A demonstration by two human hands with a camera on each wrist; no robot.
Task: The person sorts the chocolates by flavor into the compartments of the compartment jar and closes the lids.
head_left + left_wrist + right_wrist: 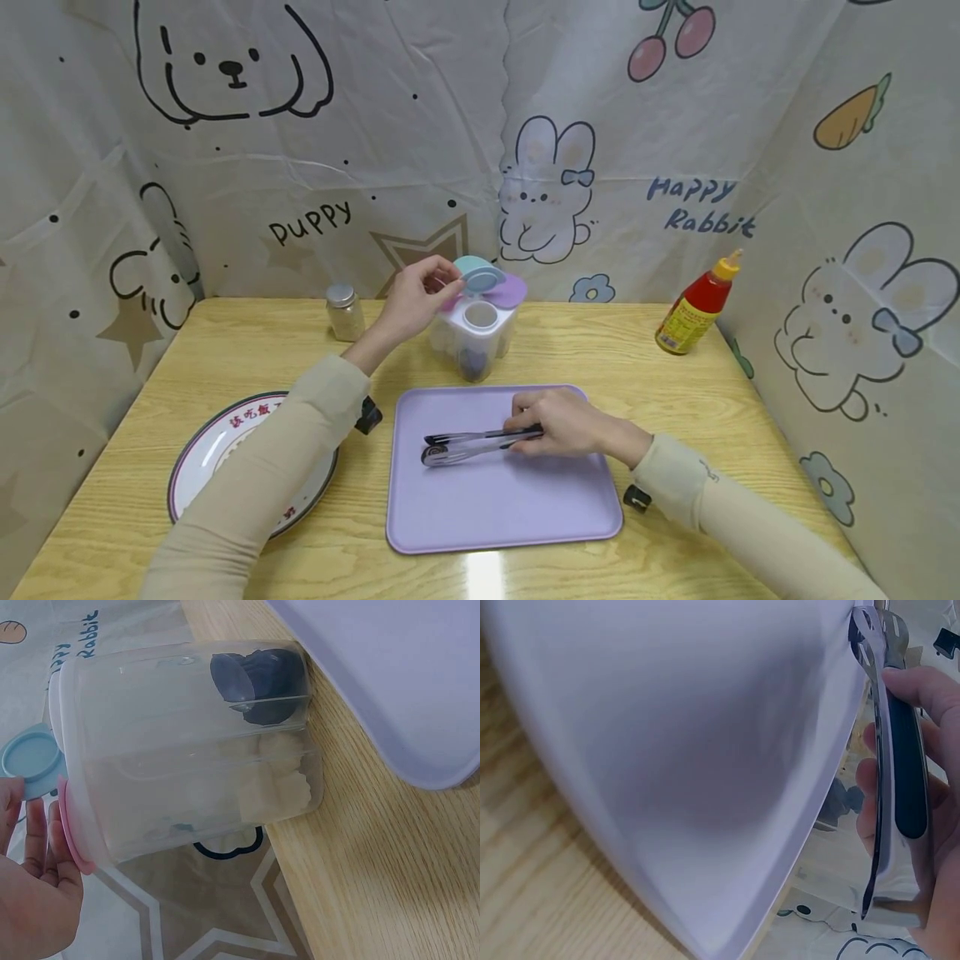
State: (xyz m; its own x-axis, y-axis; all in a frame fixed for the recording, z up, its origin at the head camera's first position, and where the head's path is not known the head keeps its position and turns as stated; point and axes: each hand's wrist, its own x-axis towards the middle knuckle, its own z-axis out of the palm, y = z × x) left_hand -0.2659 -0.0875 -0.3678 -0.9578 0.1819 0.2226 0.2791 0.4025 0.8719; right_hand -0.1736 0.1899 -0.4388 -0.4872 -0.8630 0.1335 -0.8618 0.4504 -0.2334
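Head view: your left hand (415,302) pinches the blue lid flap (481,277) of one clear compartmented container (476,332) behind one lilac tray (501,492). Your right hand (564,423) curls its fingers round one pair of tongs (476,444) lying on the tray.

Left hand (415,300) lifts the blue lid (480,276) while right hand (561,423) grips tongs (472,443) on the tray (502,508).

Left hand (416,302) is raised at the far side, forearm stretched forward, fingertips (36,838) pinched on a small lid. Right hand (564,423) is laid low, palm down, forearm angled in from the right, fingers (922,690) curled round a pair of tongs. Both arms are sleeved.
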